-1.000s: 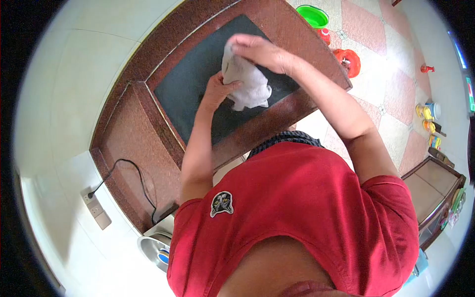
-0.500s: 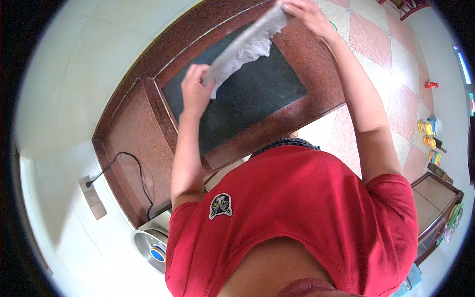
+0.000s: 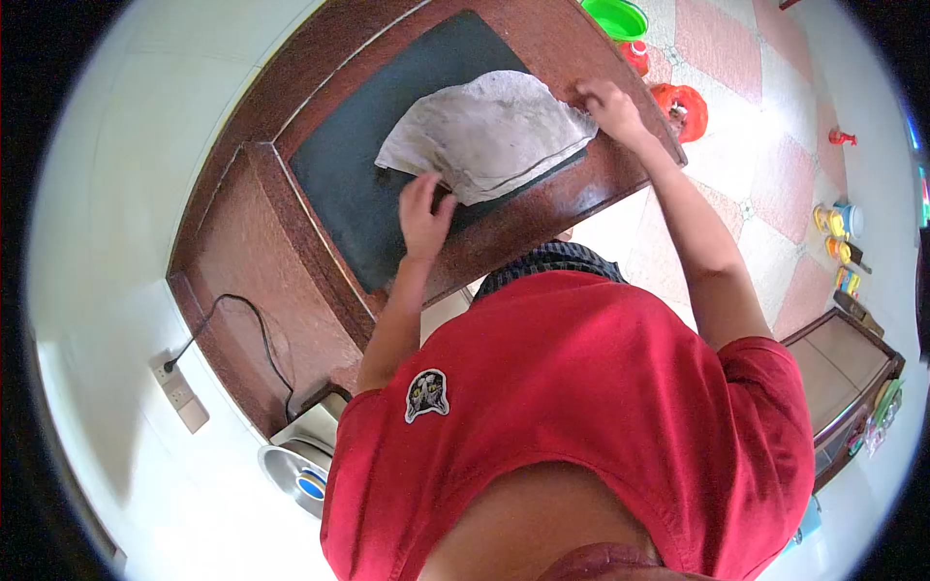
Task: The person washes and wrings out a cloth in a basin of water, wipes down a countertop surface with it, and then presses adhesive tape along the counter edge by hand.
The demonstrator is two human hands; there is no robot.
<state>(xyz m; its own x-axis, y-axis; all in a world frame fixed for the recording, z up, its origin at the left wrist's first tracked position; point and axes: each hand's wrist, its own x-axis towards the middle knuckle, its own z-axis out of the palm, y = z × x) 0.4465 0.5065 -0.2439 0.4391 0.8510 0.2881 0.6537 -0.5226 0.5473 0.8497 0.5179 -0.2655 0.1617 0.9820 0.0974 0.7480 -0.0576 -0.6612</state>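
A greyish-white cloth point(image 3: 484, 136), stained and folded into a rough half-round, lies spread over the dark panel point(image 3: 334, 184) set in the reddish-brown counter. Its right end reaches onto the counter's brown border. My left hand point(image 3: 426, 218) is at the cloth's near left edge, thumb and fingers apart, with nothing seen in it. Beside the cloth's right corner is my right hand point(image 3: 615, 114), fingers loosely bent and apart, holding nothing that shows.
A black cord point(image 3: 257, 310) runs from the wall socket point(image 3: 179, 392) across the counter's left part. A metal bowl point(image 3: 281, 474) is at lower left. On the tiled floor are a green basin point(image 3: 620, 17), a red plastic bag point(image 3: 693, 111) and several containers point(image 3: 833, 223).
The cloth, held stretched up between both hands before, now lies on the panel. Both hands have come down toward me and let go of it.
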